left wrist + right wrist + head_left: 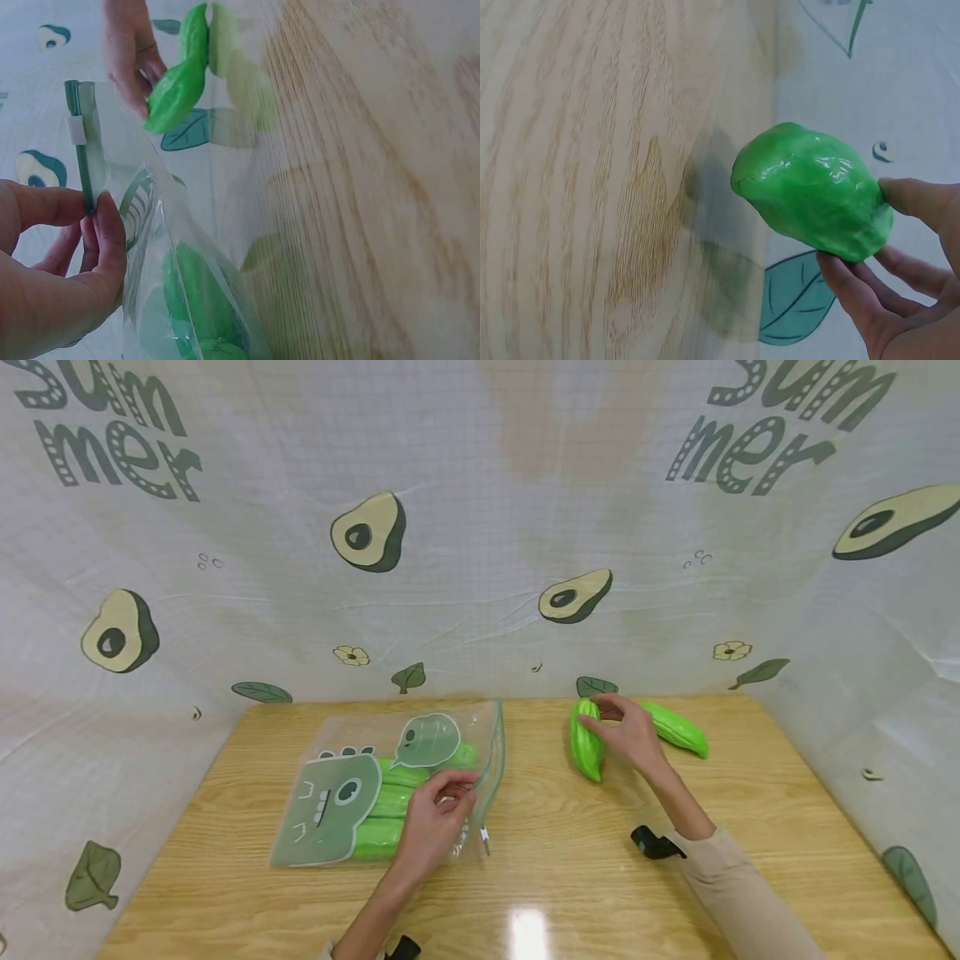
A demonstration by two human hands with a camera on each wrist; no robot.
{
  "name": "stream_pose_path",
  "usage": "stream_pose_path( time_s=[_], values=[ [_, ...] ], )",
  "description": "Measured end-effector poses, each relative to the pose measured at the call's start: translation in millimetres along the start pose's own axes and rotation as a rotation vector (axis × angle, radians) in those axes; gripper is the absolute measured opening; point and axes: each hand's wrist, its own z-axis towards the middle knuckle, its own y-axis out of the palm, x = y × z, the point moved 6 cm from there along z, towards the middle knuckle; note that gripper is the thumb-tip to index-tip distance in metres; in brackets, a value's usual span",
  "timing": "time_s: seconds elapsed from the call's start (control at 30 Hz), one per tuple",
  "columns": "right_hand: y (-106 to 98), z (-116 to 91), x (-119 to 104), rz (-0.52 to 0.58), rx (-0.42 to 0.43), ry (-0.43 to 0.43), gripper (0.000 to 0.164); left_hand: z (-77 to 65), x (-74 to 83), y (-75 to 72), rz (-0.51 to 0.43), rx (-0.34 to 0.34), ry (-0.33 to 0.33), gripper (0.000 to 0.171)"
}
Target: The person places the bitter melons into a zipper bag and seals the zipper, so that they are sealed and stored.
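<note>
My right hand (628,731) pinches a glossy green bitter melon (585,742), its ridged body tapering toward me in the head view. In the right wrist view, thumb and fingertips grip the near part of this melon (810,191), with its rounded end facing the wood. A clear zip bag (390,739) with a green dinosaur print lies on the left, several similar melons (386,802) inside. At its right side, my left hand (438,818) pinches the rim. Thumb and index finger meet on the green zip strip (84,169) in the left wrist view, below a white slider (76,130).
Another green bitter melon (677,729) lies behind my right hand, near the back of the wooden table (555,860). A pale cloth (465,527) printed with avocados and leaves hangs along the back and both sides.
</note>
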Motion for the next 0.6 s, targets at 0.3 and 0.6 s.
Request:
stream_pose_path(
  time_s=[0.3,0.6],
  values=[
    [1.6,-6.7,-7.6,0.070,-0.026,0.075,0.056,0.9,-0.5,-0.5,-0.030,0.005,-0.013,0.018],
    [3.1,-13.1,-9.3,0.150,-0.051,0.095,0.060,0.5,-0.7,-0.1,-0.035,0.005,-0.014,0.017]
  ],
)
